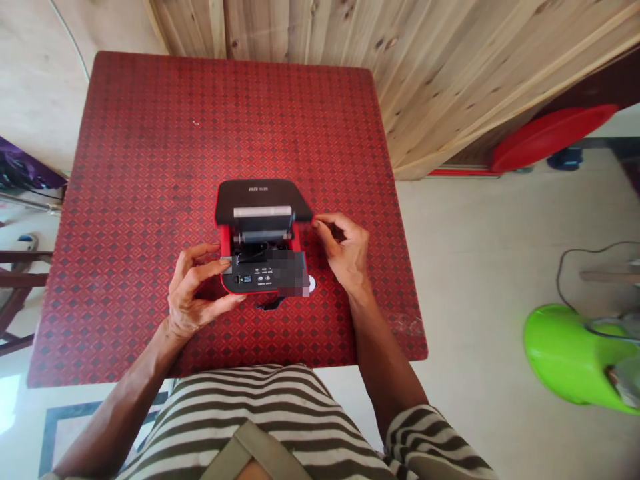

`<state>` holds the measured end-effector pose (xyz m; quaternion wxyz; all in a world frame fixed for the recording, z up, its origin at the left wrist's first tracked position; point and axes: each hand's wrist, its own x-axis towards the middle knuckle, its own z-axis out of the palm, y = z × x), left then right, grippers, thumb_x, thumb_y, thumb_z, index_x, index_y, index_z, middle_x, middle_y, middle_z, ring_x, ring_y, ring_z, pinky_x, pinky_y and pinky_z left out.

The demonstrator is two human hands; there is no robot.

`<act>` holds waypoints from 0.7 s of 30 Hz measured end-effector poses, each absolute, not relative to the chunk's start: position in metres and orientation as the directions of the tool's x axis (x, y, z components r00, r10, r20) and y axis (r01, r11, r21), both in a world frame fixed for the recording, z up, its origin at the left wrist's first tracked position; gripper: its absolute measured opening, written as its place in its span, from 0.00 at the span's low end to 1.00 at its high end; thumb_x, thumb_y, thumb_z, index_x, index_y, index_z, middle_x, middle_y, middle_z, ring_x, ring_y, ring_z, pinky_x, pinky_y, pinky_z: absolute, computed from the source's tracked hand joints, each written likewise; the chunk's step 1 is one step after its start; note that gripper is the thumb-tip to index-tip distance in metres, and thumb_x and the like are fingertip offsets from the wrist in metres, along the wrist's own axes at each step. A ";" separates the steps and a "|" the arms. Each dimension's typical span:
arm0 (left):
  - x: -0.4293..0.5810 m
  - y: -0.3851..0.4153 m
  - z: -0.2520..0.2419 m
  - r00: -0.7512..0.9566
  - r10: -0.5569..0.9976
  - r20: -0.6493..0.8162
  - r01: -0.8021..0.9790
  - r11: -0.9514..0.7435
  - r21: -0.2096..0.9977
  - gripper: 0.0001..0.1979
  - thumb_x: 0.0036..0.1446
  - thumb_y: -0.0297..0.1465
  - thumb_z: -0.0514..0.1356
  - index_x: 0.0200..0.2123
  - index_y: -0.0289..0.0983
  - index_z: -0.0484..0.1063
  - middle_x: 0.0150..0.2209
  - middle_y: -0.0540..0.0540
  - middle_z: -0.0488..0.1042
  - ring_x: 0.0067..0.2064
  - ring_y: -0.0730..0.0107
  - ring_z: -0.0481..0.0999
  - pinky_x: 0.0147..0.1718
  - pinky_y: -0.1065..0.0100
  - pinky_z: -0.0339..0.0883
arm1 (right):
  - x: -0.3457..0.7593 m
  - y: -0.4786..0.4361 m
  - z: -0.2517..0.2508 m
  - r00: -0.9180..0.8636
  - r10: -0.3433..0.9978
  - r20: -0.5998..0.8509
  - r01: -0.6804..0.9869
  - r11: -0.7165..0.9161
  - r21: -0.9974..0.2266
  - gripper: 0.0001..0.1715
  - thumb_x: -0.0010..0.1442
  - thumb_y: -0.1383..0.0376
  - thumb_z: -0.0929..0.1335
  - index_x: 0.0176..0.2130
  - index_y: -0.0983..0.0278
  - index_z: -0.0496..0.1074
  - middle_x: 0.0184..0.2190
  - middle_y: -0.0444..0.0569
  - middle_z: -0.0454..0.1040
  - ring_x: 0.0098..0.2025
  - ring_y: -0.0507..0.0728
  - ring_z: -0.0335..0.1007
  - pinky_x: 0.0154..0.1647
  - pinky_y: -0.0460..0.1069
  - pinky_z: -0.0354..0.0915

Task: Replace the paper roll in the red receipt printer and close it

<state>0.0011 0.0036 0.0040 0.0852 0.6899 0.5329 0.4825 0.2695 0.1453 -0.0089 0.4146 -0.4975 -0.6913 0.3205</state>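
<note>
At the centre of the red diamond-patterned table [150,167], slightly toward the near edge: small red-and-black box-shaped plastic device [260,257]. It sits flat on the cloth. Long axis runs near-to-far, away from the person. Its black hinged lid [257,195] is swung open and lies back toward the far edge of the table. The dark control panel [253,279], with small white markings, is at the near end, facing the person. Part of the panel is blurred and unreadable.

Left hand [193,293]: at the near-left corner of the device. Fingers are narrowly spread and lightly bent. The index tip rests on a grey strip at the left edge and the thumb lies along the near edge, so the corner is held between them.

Right hand [345,250]: just beside the device's right side, fingers curled in, fingertips at the right corner of the lid. Cannot tell whether they pinch the edge or only touch it.

Short black strap or cord [270,305]: sticks out from under the near edge of the device.

Small white round piece [311,285]: just beside the near-right corner.

Surroundings: pale wooden plank wall [425,67] behind the table. A red plastic disc-shaped object [545,137] leans at its foot. A bright green plastic object [565,353] is on the floor, well apart to the right. A brown-and-white striped shirt [260,413] shows at the bottom.
</note>
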 end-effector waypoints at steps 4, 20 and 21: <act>0.001 0.003 0.001 -0.005 0.801 0.599 0.677 -0.438 0.591 0.29 0.56 0.40 0.74 0.58 0.40 0.72 0.55 0.39 0.74 0.54 0.59 0.78 0.50 0.57 0.78 | 0.263 0.135 0.029 -0.186 0.907 0.378 0.465 0.420 -0.779 0.07 0.68 0.60 0.72 0.39 0.59 0.81 0.33 0.43 0.83 0.30 0.53 0.74 0.33 0.49 0.68; 0.001 0.004 -0.001 0.037 0.763 0.645 0.731 -0.460 0.503 0.31 0.60 0.41 0.71 0.62 0.42 0.67 0.53 0.40 0.75 0.53 0.58 0.79 0.49 0.57 0.78 | 0.156 0.148 0.101 -0.768 0.612 -0.189 0.636 0.764 -0.108 0.20 0.73 0.75 0.60 0.54 0.69 0.78 0.47 0.62 0.82 0.42 0.62 0.81 0.38 0.53 0.69; 0.001 0.004 -0.001 0.039 0.762 0.646 0.730 -0.463 0.502 0.31 0.60 0.41 0.71 0.62 0.41 0.67 0.53 0.39 0.75 0.53 0.58 0.79 0.49 0.57 0.78 | 0.154 0.150 0.099 -0.777 0.599 -0.192 0.623 0.775 -0.104 0.20 0.72 0.76 0.61 0.53 0.69 0.79 0.46 0.61 0.83 0.42 0.62 0.81 0.38 0.53 0.69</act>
